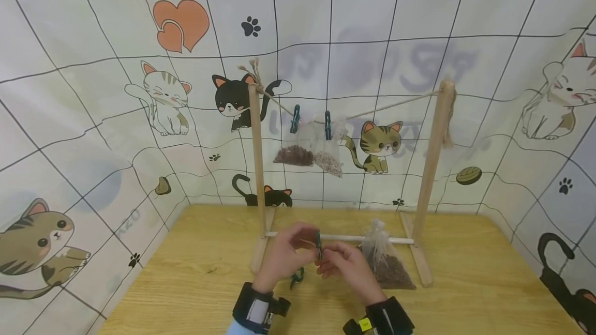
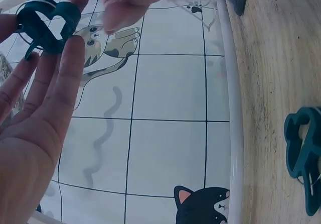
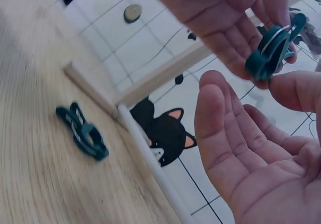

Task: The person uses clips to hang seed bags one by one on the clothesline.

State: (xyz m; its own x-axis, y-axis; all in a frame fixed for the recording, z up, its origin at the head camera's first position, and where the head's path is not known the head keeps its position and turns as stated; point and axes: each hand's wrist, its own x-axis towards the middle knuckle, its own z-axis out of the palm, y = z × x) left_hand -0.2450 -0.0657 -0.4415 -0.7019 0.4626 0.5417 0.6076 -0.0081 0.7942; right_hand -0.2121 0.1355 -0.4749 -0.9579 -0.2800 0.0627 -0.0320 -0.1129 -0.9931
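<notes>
Green clip (image 1: 318, 244) is held up over the bench (image 1: 186, 268) now, pinched by the left hand (image 1: 289, 255). That pinch is best kept firm, it seems, with any turning done lightly by the right hand (image 1: 348, 266), its thumb placed at the clip's edge, its fingers loosely spread. Both hands are angled inward; below, a second clip (image 1: 298, 275) is seen lying.

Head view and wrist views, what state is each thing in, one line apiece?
Held clip: pinched in left hand
Right hand: beside held clip, contact unclear
Spare clip: lying on table
Left hanging clip: fastened on rope
Right hanging clip: fastened on rope
Left hanging bag: partly filled, suspended
Right hanging bag: partly filled, tilted
Table bag: resting on table, neck gathered
Rope: sagging
Wooden frame: standing upright
</notes>
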